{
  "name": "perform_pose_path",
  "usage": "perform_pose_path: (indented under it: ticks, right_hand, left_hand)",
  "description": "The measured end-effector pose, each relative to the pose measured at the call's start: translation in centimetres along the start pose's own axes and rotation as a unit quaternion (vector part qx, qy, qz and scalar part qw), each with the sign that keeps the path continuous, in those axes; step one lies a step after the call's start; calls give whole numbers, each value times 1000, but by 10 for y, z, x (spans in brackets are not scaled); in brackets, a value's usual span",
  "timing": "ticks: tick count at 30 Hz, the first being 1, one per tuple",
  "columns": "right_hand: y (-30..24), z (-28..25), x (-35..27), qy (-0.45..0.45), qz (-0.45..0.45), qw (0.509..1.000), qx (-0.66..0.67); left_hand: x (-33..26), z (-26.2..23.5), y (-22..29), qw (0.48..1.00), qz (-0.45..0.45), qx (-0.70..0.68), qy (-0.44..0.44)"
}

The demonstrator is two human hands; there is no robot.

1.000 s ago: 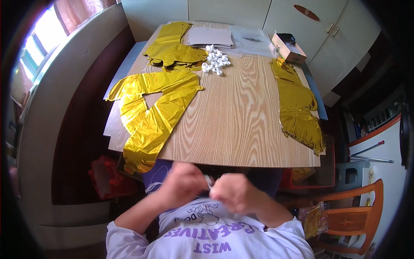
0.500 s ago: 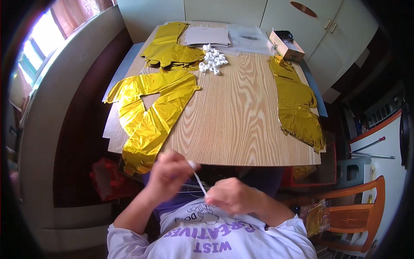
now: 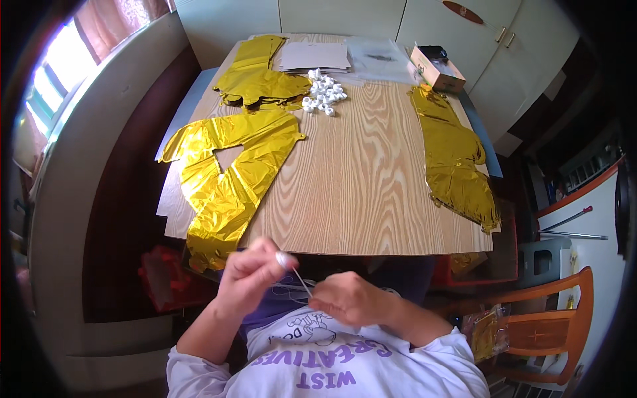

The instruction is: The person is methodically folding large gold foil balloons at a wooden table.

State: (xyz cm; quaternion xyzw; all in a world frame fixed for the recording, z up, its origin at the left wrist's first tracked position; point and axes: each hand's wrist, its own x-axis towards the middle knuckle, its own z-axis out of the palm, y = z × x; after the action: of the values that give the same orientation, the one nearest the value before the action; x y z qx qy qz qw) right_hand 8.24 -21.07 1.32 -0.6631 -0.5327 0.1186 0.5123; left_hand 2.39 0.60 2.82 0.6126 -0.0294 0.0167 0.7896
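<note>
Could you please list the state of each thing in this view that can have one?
Left hand: pinched on a thin white string.
Right hand: closed on the string's other end.
White string: taut between the hands.
Gold foil balloon: deflated, flat on the table.
Gold foil balloon at the right edge: deflated, flat.
Cardboard box: open.
White cabinet doors: shut.

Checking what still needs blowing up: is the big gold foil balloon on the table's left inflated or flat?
Flat: the gold foil balloon lies creased and sheet-thin on the wooden table.
</note>
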Motion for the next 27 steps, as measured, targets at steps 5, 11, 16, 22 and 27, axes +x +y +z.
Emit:
perform_pose_path:
  ticks: [5, 11, 16, 22, 27]
  right_hand:
    - [-1, -30, 19, 101, 53, 993, -19]
    - [-10, -11, 8, 10, -1, 1000, 13]
    - [3, -15, 15, 39, -30, 998, -42]
    - [6, -32, 21, 116, 15, 991, -58]
    - [-9, -13, 12, 10, -51, 999, 7]
  left_hand:
    - [-8, 17, -11, 932, 127, 292, -175]
    - [4, 4, -4, 929, 143, 337, -60]
    - [0, 6, 4, 976, 86, 186, -77]
    - [-2, 22, 2, 954, 139, 177, -200]
    - [12, 8, 10, 963, 99, 251, -10]
